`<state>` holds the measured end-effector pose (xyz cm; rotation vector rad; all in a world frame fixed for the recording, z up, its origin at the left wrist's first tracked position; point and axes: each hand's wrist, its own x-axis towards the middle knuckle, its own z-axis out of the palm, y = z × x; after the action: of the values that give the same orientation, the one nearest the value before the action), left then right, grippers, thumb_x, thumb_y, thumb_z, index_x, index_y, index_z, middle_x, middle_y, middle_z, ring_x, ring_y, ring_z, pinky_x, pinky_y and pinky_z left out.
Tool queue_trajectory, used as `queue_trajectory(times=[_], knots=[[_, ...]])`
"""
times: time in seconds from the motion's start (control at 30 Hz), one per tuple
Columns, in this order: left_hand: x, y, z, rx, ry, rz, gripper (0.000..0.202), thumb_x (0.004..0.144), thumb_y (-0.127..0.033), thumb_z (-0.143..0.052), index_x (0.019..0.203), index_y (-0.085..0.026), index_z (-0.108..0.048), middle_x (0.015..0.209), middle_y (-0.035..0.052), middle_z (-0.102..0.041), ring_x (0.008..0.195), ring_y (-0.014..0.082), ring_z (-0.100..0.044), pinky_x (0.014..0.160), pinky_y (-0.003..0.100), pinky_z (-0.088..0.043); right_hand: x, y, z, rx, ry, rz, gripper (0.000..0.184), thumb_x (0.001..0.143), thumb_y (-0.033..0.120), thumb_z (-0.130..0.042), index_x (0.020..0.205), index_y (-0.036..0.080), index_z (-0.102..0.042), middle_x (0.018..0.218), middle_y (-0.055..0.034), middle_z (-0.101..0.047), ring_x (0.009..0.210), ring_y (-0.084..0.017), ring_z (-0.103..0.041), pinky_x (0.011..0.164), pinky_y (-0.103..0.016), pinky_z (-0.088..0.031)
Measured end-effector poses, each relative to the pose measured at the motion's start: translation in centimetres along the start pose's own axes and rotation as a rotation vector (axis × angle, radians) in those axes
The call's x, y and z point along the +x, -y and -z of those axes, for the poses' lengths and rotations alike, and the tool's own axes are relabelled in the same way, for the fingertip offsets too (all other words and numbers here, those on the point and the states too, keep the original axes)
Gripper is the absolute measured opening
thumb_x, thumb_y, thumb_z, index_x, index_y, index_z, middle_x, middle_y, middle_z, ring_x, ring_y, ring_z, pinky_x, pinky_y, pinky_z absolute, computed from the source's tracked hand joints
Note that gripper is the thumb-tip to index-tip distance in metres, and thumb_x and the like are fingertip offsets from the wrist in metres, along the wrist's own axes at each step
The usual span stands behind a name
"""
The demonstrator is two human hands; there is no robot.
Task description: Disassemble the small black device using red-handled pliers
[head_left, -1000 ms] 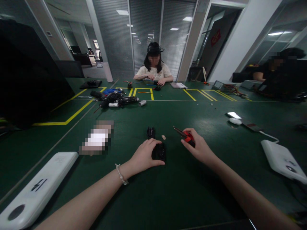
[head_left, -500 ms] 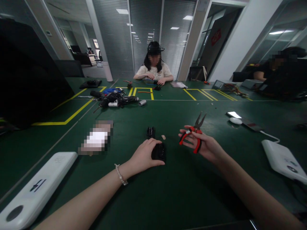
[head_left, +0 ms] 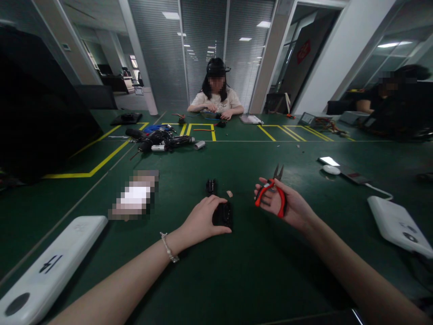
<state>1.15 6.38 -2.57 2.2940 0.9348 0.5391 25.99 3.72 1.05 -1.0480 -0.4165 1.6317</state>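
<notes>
Fingers of the left hand (head_left: pixel 202 219) curl around the block (head_left: pixel 223 215) on the table (head_left: pixel 216 289); those of the right hand (head_left: pixel 293 201), palm up, loosely hold the pliers (head_left: pixel 283 198). The step seems a regrasping; the next move calls for a firmer hold. Beyond the left fingertips lies a chip (head_left: pixel 229 193) (its material I cannot tell). Unlike one second ago, the pliers point away, not leftward.

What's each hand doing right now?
Left hand: closed on a black part.
Right hand: holding red-handled pliers, their jaws parted.
</notes>
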Motion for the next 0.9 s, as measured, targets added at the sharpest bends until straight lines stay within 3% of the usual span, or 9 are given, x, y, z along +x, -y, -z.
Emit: queue_trajectory(times=[0.23,0.37,0.47,0.7,0.8,0.9], knots=[[0.0,-0.2,0.1,-0.011,0.015,0.025,0.064,0.060,-0.045,-0.069,0.115,-0.025,-0.044,0.113,0.0060,-0.049,0.103,0.0273,-0.047,0.084,0.043,-0.040,0.4,-0.2,0.7,-0.040,0.054,0.030,0.025,0.082,0.033,-0.041,0.104,0.027,-0.050,0.095,-0.0023,-0.061,0.100,-0.020,-0.054,0.088,-0.044,-0.038],[0.0,-0.3,0.2,-0.018,0.025,0.030,0.063,0.061,-0.045,-0.068,0.116,-0.025,-0.043,0.115,0.0054,-0.048,0.105,0.0273,-0.045,0.086,0.044,-0.039,0.3,-0.5,0.6,-0.172,0.080,0.148,0.024,0.080,0.035,-0.044,0.101,0.026,-0.051,0.089,-0.0017,-0.059,0.096,-0.021,-0.055,0.086,-0.043,-0.039],[0.0,-0.2,0.1,-0.011,0.020,0.023,0.063,0.061,-0.045,-0.068,0.116,-0.025,-0.043,0.115,0.0047,-0.048,0.105,0.0265,-0.045,0.085,0.043,-0.040,0.0,-0.7,0.5,-0.456,0.093,0.297,0.028,0.077,0.039,-0.047,0.101,0.024,-0.051,0.089,-0.0027,-0.057,0.092,-0.020,-0.055,0.083,-0.041,-0.040],[0.1,-0.1,-0.1,0.021,-0.012,-0.006,0.062,0.060,-0.045,-0.069,0.114,-0.024,-0.044,0.110,0.0053,-0.050,0.099,0.0261,-0.048,0.081,0.041,-0.042,-0.3,-1.7,0.3,-1.577,0.009,0.764,0.019,0.072,0.035,-0.050,0.084,0.021,-0.056,0.084,-0.0062,-0.057,0.078,-0.021,-0.051,0.071,-0.040,-0.040],[0.1,-0.1,-0.2,0.027,-0.020,-0.003,0.062,0.060,-0.045,-0.069,0.113,-0.024,-0.045,0.108,0.0049,-0.051,0.097,0.0256,-0.049,0.080,0.040,-0.042,0.0,-2.2,0.3,-1.777,-0.015,0.853,0.019,0.069,0.031,-0.053,0.084,0.021,-0.056,0.086,-0.0067,-0.057,0.080,-0.022,-0.050,0.071,-0.041,-0.039],[0.1,-0.1,-0.1,0.026,-0.015,0.000,0.063,0.059,-0.045,-0.070,0.113,-0.024,-0.045,0.110,0.0047,-0.050,0.099,0.0258,-0.048,0.082,0.041,-0.042,0.3,-2.5,0.4,-1.739,-0.092,0.772,0.017,0.070,0.035,-0.052,0.080,0.021,-0.055,0.078,-0.0053,-0.057,0.073,-0.020,-0.050,0.066,-0.038,-0.040]])
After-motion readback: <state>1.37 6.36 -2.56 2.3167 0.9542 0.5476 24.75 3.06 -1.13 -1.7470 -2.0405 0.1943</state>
